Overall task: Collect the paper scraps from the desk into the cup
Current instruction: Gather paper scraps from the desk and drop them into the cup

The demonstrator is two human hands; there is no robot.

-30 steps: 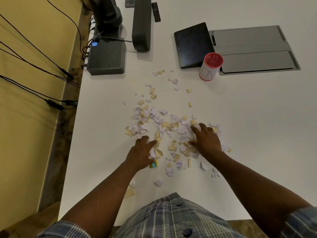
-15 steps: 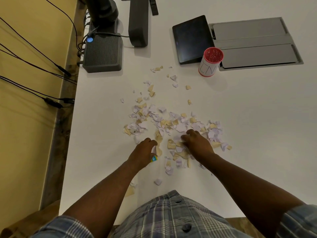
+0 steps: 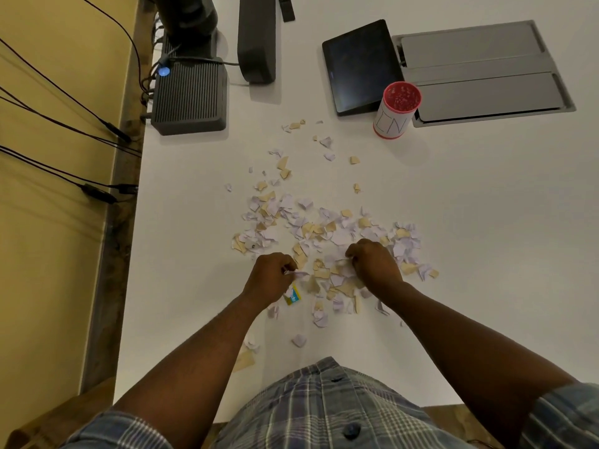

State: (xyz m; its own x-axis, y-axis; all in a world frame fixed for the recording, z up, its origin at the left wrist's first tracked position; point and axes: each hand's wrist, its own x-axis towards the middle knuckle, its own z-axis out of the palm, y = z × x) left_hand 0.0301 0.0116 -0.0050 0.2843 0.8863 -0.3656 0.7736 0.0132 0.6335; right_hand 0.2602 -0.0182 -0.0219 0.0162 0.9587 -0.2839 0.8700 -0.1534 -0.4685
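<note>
White and tan paper scraps (image 3: 327, 231) lie scattered over the middle of the white desk (image 3: 486, 222), thickest just ahead of our hands and thinning out toward the far side. Our left hand (image 3: 270, 277) sits at the near left edge of the pile with its fingers curled in, pinching a few white scraps against the thumb; a small yellow and blue scrap (image 3: 293, 296) lies on the desk just beside it. Our right hand (image 3: 372, 264) rests in the thick of the pile, fingers bent under and bunched round a clump of scraps. The two hands are near each other but apart. The cup (image 3: 397, 110), red-rimmed with a white label, stands upright well beyond the pile on the far right, just beside a dark tablet (image 3: 359, 64) and the grey desk hatch (image 3: 479, 72), and we can see scraps already inside it. A few stray scraps lie close to our checked shirt (image 3: 324, 413).
</note>
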